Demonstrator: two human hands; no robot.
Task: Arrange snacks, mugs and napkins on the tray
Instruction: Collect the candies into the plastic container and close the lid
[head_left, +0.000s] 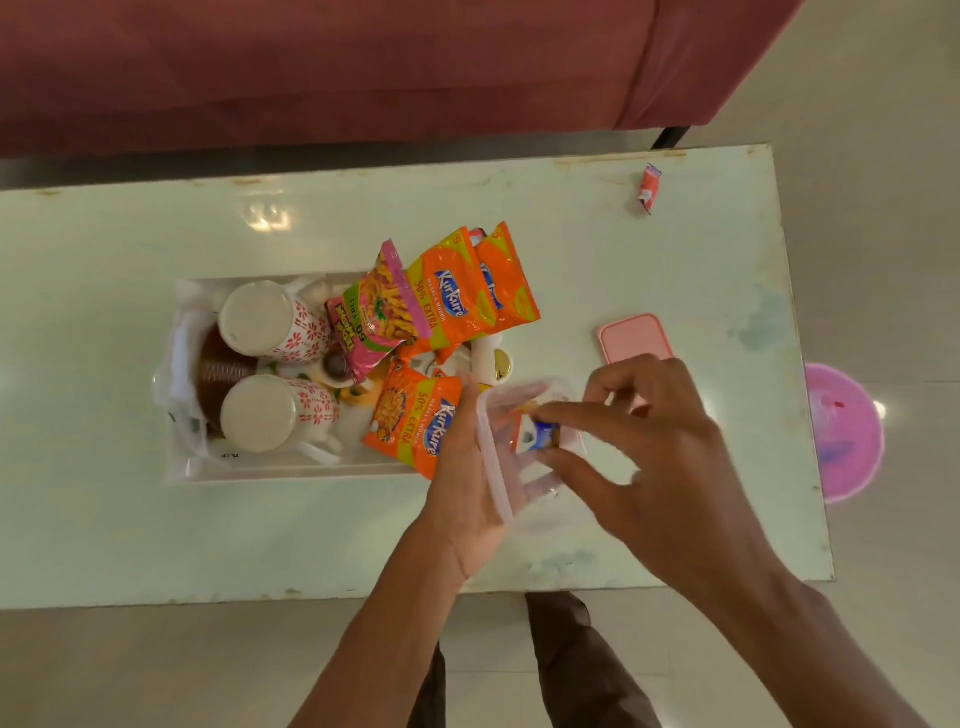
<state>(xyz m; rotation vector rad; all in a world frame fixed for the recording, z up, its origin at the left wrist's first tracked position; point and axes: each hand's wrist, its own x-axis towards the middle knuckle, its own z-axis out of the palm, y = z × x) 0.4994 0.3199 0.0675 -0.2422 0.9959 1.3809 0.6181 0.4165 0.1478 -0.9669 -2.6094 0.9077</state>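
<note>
A white tray (291, 472) on the pale table holds two upside-down white mugs with red flower prints (270, 319) (275, 413), stacked brown cups (221, 371) and white napkins (182, 364). Several orange Kurkure packets (457, 291) (410, 423) and a pink snack packet (371, 312) lie over its right part. My left hand (467, 499) holds a clear plastic box (493, 467) tilted on its side. My right hand (649, 452) pinches a small orange and blue packet (537, 434) inside the box.
A pink lid (636, 338) lies on the table right of the tray. A torn red wrapper (648, 188) sits near the far right corner. A pink bowl (844, 431) is on the floor beyond the table's right edge. A maroon sofa (363, 67) runs behind.
</note>
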